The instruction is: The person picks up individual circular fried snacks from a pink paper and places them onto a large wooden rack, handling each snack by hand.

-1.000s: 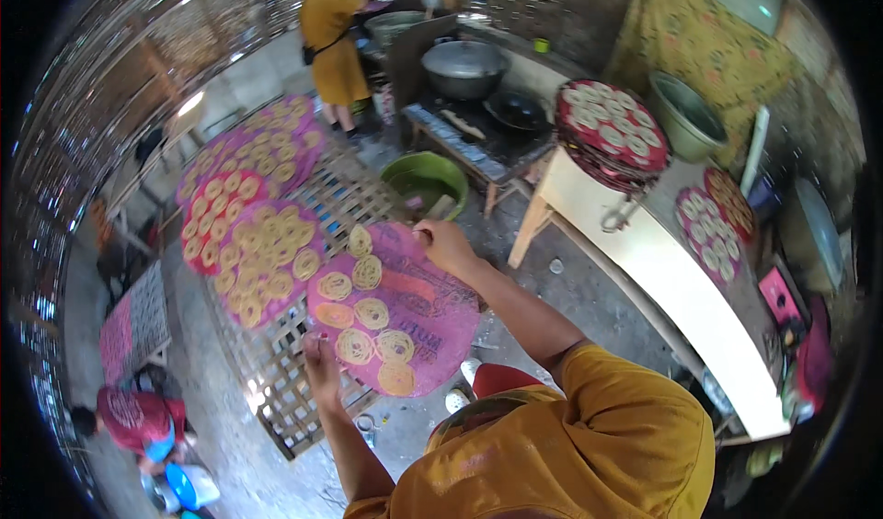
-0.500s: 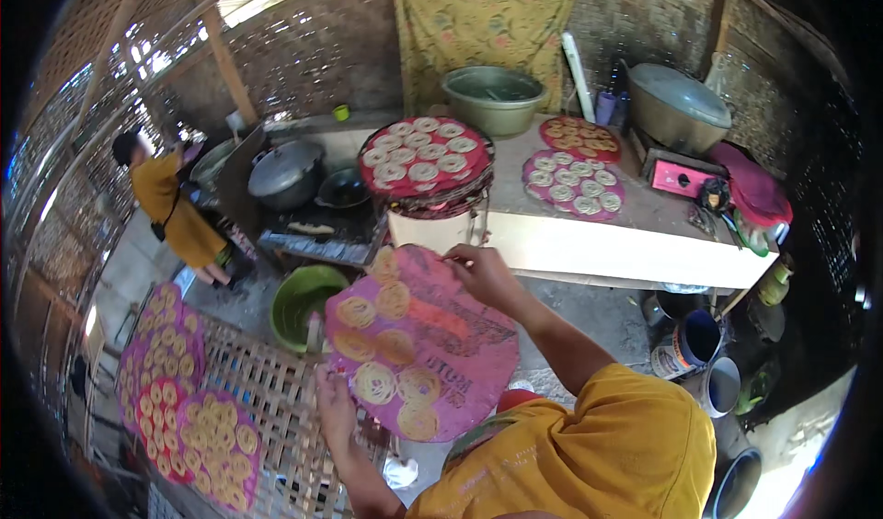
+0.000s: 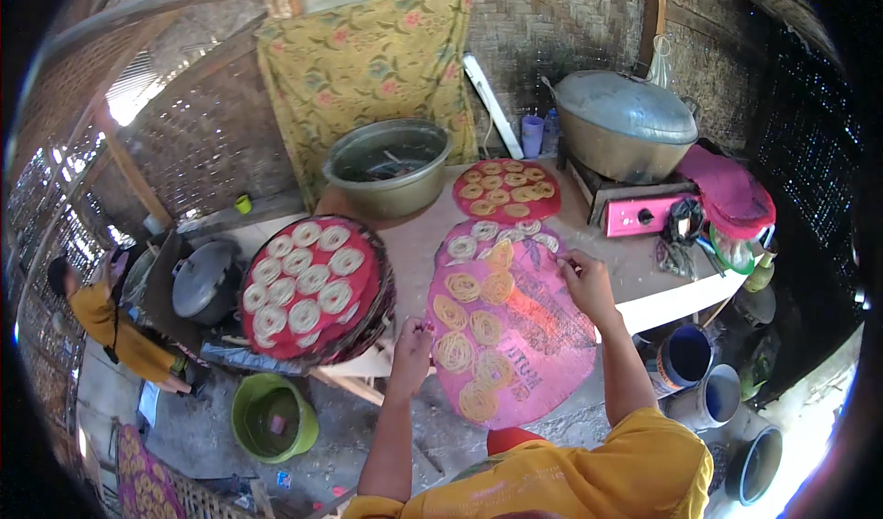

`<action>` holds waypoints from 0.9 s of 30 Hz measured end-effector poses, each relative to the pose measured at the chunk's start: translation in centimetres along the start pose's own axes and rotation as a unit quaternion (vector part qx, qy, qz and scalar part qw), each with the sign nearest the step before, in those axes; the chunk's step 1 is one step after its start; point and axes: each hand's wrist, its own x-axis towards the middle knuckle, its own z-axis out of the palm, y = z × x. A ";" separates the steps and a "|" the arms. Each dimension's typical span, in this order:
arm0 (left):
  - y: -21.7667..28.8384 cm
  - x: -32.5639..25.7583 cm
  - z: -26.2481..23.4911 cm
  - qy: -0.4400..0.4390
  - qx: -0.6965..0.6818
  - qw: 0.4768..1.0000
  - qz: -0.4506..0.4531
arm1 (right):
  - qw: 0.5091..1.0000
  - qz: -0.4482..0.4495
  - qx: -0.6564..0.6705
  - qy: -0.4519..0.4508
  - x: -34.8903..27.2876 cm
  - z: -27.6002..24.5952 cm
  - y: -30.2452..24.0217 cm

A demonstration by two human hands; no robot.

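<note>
Head view: two bare hands are holding one pink sheet [image 3: 547,363] between them. Left hand [image 3: 410,352] is closing its fingers and thumb on the sheet's left edge; right hand [image 3: 590,289] is pinching the upper right edge. The sheet is hanging tilted before the person, partly over the front edge of one counter [image 3: 412,266]. Eight pale coils [image 3: 454,352] are lying on its left part, while orange and dark print is showing on the right part.

Just behind it, a second pink sheet [image 3: 448,257] is resting on the counter, partly covered from view, so its white coils are escaping a full count. Farther back, one red sheet [image 3: 464,208] is bearing more coils, several overlapping. To the left, one round stack [image 3: 372,285] is carrying a red top sheet with twelve white coils lying in full view, and edges of others are peeking out below.

One basin [image 3: 391,199] is standing near the stack, before one flowered cloth [image 3: 368,68]. Two lidded pots are showing: a large one [image 3: 625,124] is sitting on one pink stove [image 3: 648,214], a dark one [image 3: 204,285] beyond the stack. One purple cup [image 3: 532,136] is standing near the large pot. On the floor, one green tub [image 3: 243,410] is standing at left and three buckets [image 3: 722,398] at right. One co-worker [image 3: 115,330] is standing at far left.
</note>
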 end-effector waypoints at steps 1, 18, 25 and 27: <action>0.1 3.1 1.5 -0.008 0.055 0.998 -0.008 | 0.999 -0.009 -0.027 0.021 2.5 -0.8 1.0; -3.7 29.7 5.6 0.049 0.188 0.980 -0.040 | 0.999 -0.006 0.020 0.032 23.7 4.0 15.9; -5.5 22.2 5.2 0.121 0.011 0.992 -0.038 | 0.992 0.037 0.038 -0.112 24.8 6.1 16.0; -7.0 19.3 5.8 0.169 -0.017 0.985 -0.040 | 0.989 0.007 0.033 -0.146 24.2 6.6 18.0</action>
